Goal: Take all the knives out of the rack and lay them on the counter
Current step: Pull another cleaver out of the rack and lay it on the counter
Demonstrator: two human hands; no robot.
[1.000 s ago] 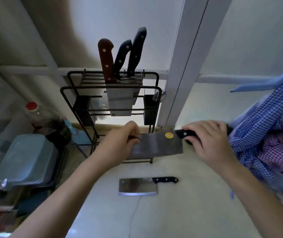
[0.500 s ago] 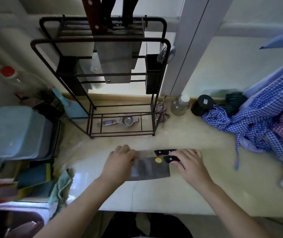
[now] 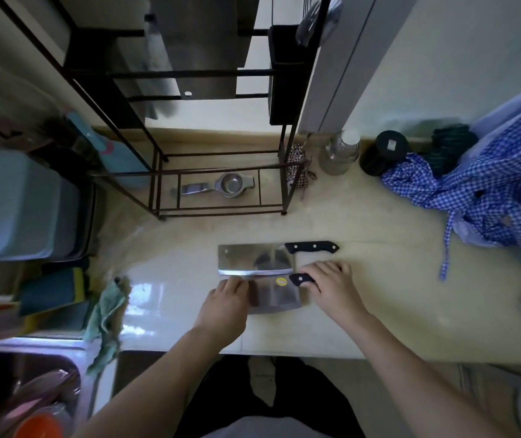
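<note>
A cleaver with a yellow sticker lies flat at the counter's front, held at both ends. My right hand grips its black handle, and my left hand rests its fingers on the blade's far left end. Just behind it a second cleaver with a black handle lies on the counter, edge to edge with the first. The black wire knife rack stands at the back. A broad blade hangs in it, and other blades beside it are blurred; the handles are out of frame.
A metal squeezer lies on the rack's base. A jar and a black canister stand at the back wall. Blue checked cloth is heaped at the right. A green rag, grey tubs and a sink are on the left.
Both hands carried the stickered cleaver down from in front of the rack to the counter, in front of the first cleaver. The view tilted down, so the rack's handles left the frame.
</note>
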